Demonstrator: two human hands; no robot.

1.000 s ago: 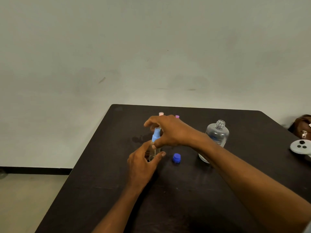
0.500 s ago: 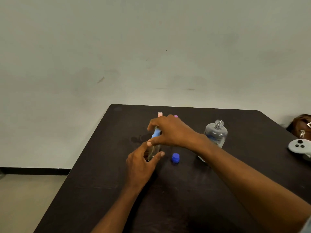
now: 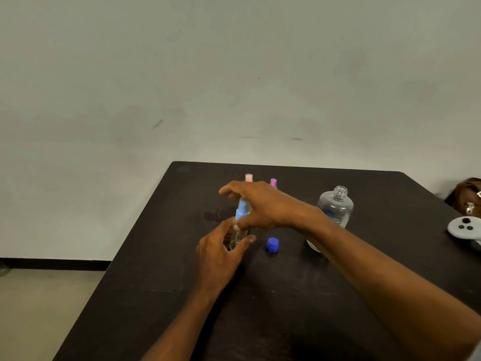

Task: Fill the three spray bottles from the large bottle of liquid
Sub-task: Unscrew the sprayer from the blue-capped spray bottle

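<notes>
A small clear spray bottle (image 3: pixel 237 237) with a light blue spray top (image 3: pixel 242 208) stands on the dark table (image 3: pixel 161 295). My left hand (image 3: pixel 221 252) grips its body from the near side. My right hand (image 3: pixel 256 207) reaches over it, fingers closed on the blue top. Behind my right hand stand two more spray bottles, one with a pink cap (image 3: pixel 248 177) and one with a purple cap (image 3: pixel 273 182); their bodies are hidden. The large clear bottle (image 3: pixel 334 208) stands uncapped to the right, partly behind my right forearm. Its dark blue cap (image 3: pixel 272 244) lies on the table.
A white controller with black buttons (image 3: pixel 464 227) lies at the table's right edge, with a brown bag (image 3: pixel 467 196) behind it. The table's far edge meets a pale wall; bare floor shows to the left.
Both hands stay on the blue-topped spray bottle; my right hand's fingers have shifted slightly around the top. The view has drifted a little.
</notes>
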